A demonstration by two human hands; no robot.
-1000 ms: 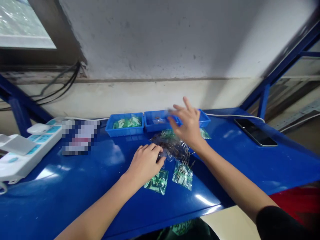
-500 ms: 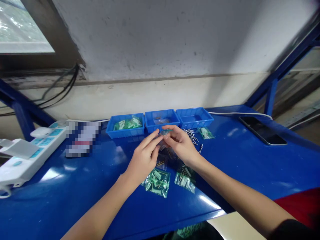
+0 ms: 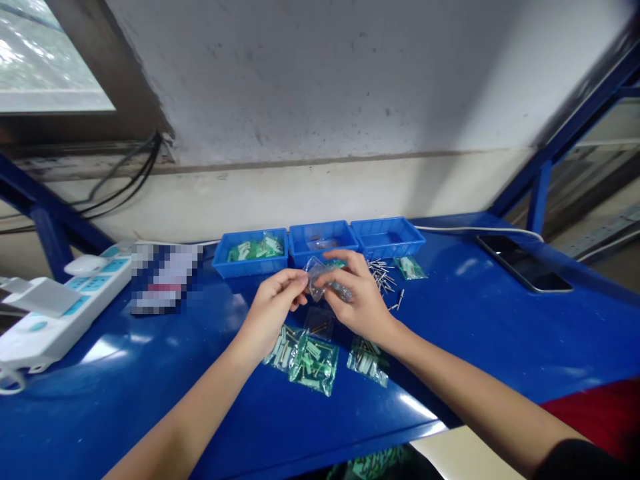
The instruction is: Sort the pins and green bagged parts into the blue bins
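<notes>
Between my two hands is a small clear plastic bag (image 3: 315, 273), raised over the table in front of the middle blue bin. My left hand (image 3: 277, 303) pinches the bag's left edge between thumb and forefinger. My right hand (image 3: 357, 297) has its fingers curled round the other side, and the bag's contents are hard to make out. Below lies a clear bag with brass-coloured screws (image 3: 319, 325). Nearer me are a green-tinted bag of white plugs and screws (image 3: 314, 363), a similar bag (image 3: 285, 348) partly under it, and another bag (image 3: 369, 361) to the right.
Three blue bins stand along the back: the left bin (image 3: 250, 269) holds green bags, the middle bin (image 3: 325, 227) clear ones. Loose metal rivets (image 3: 383, 275) lie beside a small green bag (image 3: 411, 267). A phone (image 3: 525, 262) is at right, a power strip (image 3: 75, 303) at left.
My hands have drawn slightly apart, the left moving left and down, so the clear bag now shows stretched between them. The screws bag and the left green bag below are less covered.
</notes>
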